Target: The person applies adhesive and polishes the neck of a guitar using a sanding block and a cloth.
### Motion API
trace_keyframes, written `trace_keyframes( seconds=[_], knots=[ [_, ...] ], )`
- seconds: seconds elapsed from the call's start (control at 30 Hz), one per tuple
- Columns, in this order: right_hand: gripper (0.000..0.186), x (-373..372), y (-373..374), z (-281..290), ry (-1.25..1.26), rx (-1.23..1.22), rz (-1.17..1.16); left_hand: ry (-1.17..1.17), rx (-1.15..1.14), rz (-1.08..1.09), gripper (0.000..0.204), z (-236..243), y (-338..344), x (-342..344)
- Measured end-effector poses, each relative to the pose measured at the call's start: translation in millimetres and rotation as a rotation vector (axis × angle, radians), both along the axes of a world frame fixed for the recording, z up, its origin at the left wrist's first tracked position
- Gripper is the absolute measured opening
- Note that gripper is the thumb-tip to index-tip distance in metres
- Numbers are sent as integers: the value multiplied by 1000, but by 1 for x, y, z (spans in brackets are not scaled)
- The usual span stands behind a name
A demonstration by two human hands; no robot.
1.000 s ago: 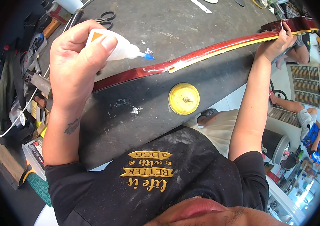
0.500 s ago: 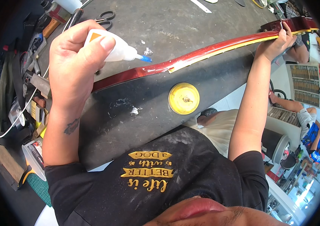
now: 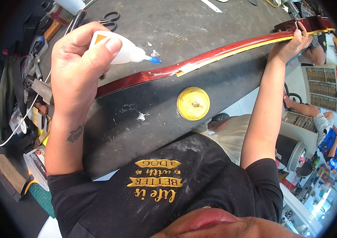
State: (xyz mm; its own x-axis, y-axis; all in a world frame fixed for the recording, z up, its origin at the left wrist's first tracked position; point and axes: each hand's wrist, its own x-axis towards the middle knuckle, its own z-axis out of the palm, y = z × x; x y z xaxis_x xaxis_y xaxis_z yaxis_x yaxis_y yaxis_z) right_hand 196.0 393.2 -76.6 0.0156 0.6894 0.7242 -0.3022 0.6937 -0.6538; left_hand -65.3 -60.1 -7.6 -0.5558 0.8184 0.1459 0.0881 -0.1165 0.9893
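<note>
My left hand [image 3: 77, 57] is closed round a white squeeze glue bottle [image 3: 127, 51], its thumb pressed on the side. The bottle's blue nozzle [image 3: 155, 60] points right, close above a glossy dark red guitar neck [image 3: 216, 50] and apart from it as far as I can tell. Pale marks and a break in the finish show on the neck near the nozzle. Yellow edging runs along the neck's near side. At the far right, my right hand [image 3: 293, 45] grips the neck beside the guitar body [image 3: 301, 24]. The neck's left end is hidden behind my left wrist.
A round yellow tin [image 3: 193, 103] sits on the dark workbench [image 3: 136, 135] in front of the neck. Black-handled scissors [image 3: 111, 18] lie at the back left. Tools and a white cable [image 3: 22, 123] crowd the left edge. Another person [image 3: 331, 146] sits at far right.
</note>
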Motion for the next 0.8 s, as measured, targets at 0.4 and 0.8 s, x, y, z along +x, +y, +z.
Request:
trace_keyframes(
  seconds=[0.4, 0.8],
  knots=[
    [41, 1, -4, 3, 20, -63, 9, -39, -33, -18, 22, 5, 6, 6],
    [45, 2, 1, 0, -6, 27, -8, -329, 41, 136, 35, -2, 17, -24]
  ],
)
